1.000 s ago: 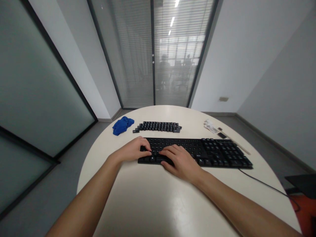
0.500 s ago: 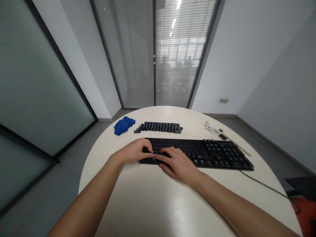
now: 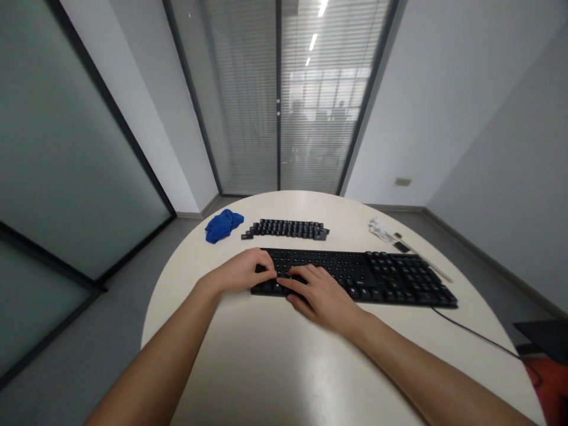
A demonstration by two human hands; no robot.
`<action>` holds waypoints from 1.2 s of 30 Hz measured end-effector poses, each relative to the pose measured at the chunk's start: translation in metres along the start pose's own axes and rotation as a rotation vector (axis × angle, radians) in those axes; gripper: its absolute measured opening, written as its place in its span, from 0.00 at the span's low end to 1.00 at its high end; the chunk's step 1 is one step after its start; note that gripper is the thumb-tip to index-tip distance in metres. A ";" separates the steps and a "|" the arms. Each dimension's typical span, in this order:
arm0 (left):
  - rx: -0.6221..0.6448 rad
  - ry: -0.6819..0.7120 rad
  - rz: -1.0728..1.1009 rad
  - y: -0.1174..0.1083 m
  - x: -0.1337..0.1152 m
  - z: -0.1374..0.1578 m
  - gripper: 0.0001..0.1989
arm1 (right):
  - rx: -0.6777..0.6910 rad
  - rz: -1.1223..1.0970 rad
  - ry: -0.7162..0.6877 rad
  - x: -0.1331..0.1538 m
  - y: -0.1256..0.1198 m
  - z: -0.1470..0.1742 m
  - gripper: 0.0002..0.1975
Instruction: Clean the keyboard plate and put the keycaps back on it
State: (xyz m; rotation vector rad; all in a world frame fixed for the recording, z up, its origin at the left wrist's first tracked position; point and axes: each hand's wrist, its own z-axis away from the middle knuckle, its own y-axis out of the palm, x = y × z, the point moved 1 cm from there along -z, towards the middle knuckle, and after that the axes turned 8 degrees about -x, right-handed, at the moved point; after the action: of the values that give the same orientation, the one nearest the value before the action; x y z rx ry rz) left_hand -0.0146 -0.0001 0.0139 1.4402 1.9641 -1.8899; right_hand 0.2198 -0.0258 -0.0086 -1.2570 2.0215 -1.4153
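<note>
A black keyboard lies across the table, with many keycaps off its left and middle parts. My left hand is over its left end, thumb and index finger pinched together on the key area. Whatever sits between those fingertips is too small to make out. My right hand rests on the lower left rows, fingers stretched out and apart, the index tip close beside the left fingertips. Behind the keyboard, loose black keycaps are laid out in rows.
A crumpled blue cloth lies at the back left of the round table. Toward the right are small white pieces, a small dark object and a thin light stick. The keyboard's cable runs off the right edge.
Both hands keep nearly the same place. The left fingertips have shifted very slightly, and a pale spot seen at them earlier is hidden now.
</note>
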 end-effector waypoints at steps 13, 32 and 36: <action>-0.183 -0.177 -0.064 0.013 0.024 0.006 0.14 | 0.022 0.038 0.031 0.005 -0.002 -0.002 0.20; -0.163 -0.197 -0.076 0.014 0.025 0.005 0.19 | 0.037 0.069 0.036 0.008 -0.002 -0.005 0.21; -0.157 -0.188 -0.082 0.013 0.025 0.005 0.19 | 0.029 0.077 0.032 0.009 -0.002 -0.005 0.21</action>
State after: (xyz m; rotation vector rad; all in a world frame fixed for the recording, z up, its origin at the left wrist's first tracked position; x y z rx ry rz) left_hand -0.0228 0.0077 -0.0125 1.1153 2.0567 -1.7819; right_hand 0.2126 -0.0306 -0.0027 -1.1383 2.0397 -1.4323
